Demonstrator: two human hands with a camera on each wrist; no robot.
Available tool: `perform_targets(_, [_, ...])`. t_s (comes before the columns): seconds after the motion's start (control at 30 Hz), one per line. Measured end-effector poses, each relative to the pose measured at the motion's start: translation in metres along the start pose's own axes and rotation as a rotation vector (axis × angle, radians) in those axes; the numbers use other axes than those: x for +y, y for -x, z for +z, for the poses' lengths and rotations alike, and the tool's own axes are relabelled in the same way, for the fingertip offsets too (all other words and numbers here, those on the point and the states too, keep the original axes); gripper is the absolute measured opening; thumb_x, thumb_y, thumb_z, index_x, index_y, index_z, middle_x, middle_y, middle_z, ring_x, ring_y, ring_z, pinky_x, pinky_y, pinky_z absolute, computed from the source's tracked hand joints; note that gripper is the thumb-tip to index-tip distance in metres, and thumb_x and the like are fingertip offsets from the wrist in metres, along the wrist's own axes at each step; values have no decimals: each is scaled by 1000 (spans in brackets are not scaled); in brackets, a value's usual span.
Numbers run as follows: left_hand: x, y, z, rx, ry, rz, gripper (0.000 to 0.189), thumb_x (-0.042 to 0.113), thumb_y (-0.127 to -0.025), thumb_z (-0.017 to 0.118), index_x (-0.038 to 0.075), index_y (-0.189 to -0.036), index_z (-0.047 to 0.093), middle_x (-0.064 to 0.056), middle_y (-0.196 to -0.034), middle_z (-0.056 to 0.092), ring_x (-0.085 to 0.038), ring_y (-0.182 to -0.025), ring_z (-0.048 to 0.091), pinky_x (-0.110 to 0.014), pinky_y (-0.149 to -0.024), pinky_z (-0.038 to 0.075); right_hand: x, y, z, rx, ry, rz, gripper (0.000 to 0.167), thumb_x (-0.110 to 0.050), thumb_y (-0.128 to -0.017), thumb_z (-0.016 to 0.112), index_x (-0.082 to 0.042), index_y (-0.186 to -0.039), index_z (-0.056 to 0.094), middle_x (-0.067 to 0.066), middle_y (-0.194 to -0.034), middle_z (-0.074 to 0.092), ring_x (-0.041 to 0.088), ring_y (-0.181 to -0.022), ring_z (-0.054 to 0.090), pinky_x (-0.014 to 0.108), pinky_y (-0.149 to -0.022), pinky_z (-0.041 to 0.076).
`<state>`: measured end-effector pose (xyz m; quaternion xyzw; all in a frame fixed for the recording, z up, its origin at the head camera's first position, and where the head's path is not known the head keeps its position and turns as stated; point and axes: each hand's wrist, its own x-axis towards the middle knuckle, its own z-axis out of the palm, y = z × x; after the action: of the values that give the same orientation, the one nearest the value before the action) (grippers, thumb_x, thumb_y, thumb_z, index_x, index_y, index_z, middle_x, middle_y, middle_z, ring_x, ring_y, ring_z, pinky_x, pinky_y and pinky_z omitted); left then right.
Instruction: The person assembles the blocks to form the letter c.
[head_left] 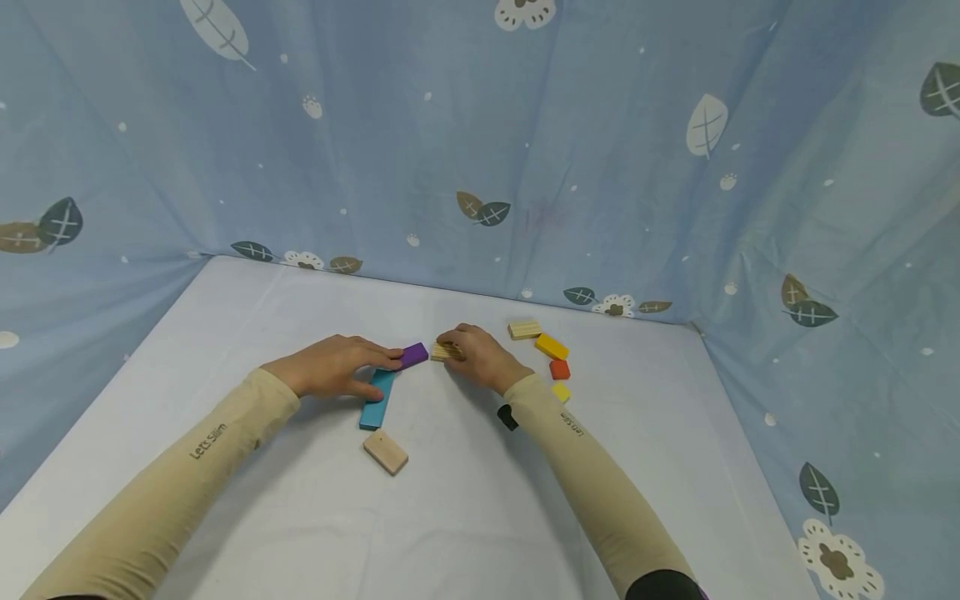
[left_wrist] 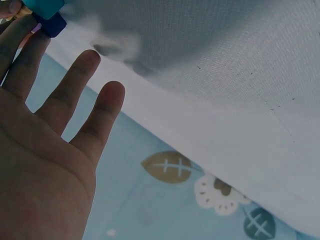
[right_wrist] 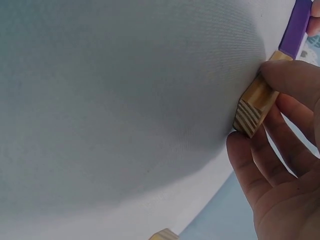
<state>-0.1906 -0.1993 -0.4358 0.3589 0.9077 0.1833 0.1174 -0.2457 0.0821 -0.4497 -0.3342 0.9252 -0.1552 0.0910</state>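
My right hand (head_left: 483, 358) pinches a striped wooden block (head_left: 442, 352) between thumb and fingers. In the right wrist view that wooden block (right_wrist: 256, 97) meets the end of the purple block (right_wrist: 296, 27). My left hand (head_left: 337, 367) lies with its fingers spread, fingertips at the purple block (head_left: 413, 356) and thumb on the light blue block (head_left: 377, 404). Its outer fingers stretch out straight in the left wrist view. Purple and blue blocks form a bend, and a plain wooden block (head_left: 386, 452) lies at the near end of the blue one.
Right of my right hand, a second striped wooden block (head_left: 524, 331), an orange-yellow block (head_left: 552, 347), a red block (head_left: 559, 369) and a yellow block (head_left: 561, 392) curve in a row. A patterned blue curtain (head_left: 420, 150) borders the white table (head_left: 480, 517).
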Motion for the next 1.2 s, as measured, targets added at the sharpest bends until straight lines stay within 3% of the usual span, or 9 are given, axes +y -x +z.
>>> perform_targets(0.77, [2,0,-3,-12,-1,-7,61,37,-89,79,12,-142,62,-2,-153,50,-34,-137,48,-60,-110,38,3,1,2,19,-54,13,39,-16,-97,72,-10,-134,64,7,-125,64,18,-111,59,32,-102,47])
perform_targets(1.2, [1,0,-3,-16,6,-10,61,37,-89,79,12,-142,61,-2,-154,49,-34,-138,47,-60,-110,37,0,2,2,7,-76,60,40,-15,-97,70,-11,-136,62,5,-129,63,20,-120,56,33,-108,43])
